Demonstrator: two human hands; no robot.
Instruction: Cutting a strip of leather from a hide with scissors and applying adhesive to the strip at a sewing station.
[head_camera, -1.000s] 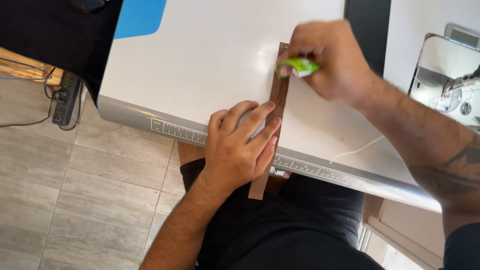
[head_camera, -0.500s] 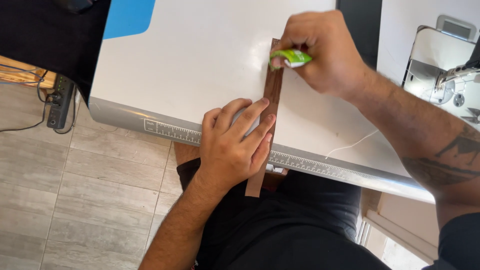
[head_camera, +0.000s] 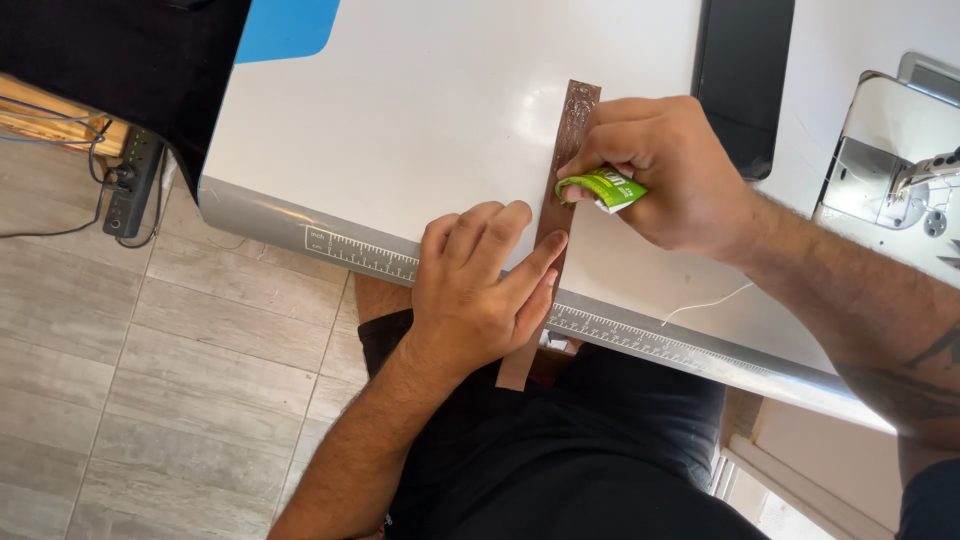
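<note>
Seen from the head camera, a brown leather strap (head_camera: 560, 200) lies lengthwise across the white worktable (head_camera: 420, 130), its near end hanging past the metal ruler edge (head_camera: 640, 340) over the person's lap. Flat and open, the left hand (head_camera: 475, 290) presses fingers onto the strap near the table edge. Closed, the right hand (head_camera: 665, 170) pinches a small green tube (head_camera: 600, 188) against the strap's middle. Right of them stands a sewing machine (head_camera: 900, 160); a power strip (head_camera: 130, 185) lies on the tiled floor.

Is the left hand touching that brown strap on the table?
Touching: the head view shows the left hand with fingers pressed flat on the brown strap.
</note>
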